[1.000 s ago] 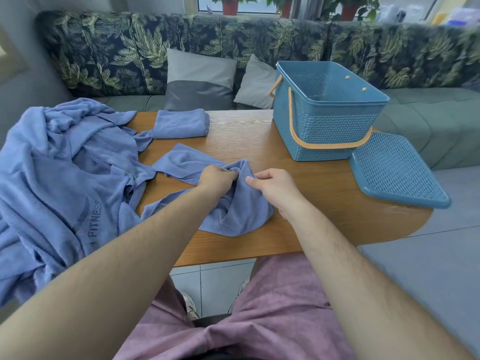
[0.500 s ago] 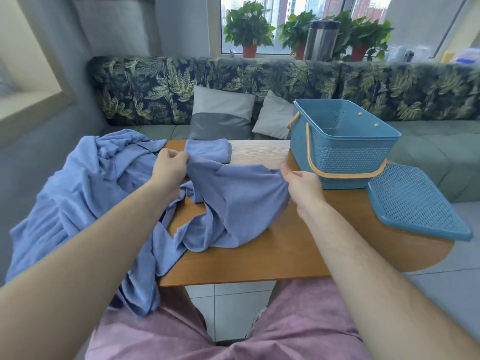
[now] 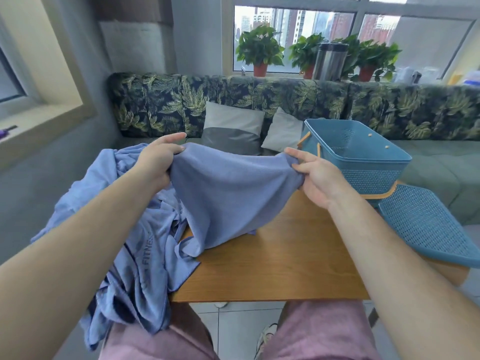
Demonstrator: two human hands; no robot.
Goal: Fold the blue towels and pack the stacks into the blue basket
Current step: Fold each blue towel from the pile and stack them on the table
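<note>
While the blue basket (image 3: 355, 157) stands at the far right of the worktop (image 3: 272, 255), the left hand (image 3: 155, 162) and right hand (image 3: 315, 175) grip a blue towel (image 3: 228, 193) by its top edge, spread apart.

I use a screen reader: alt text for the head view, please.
The left hand and right hand hold a blue towel by its top edge over a table. Crumpled towels lie left; the blue basket and lid sit right.

Two grey cushions (image 3: 231, 128) lean on a leaf-print sofa (image 3: 166, 100) below potted plants (image 3: 259, 48) and a steel flask (image 3: 328, 62).
</note>
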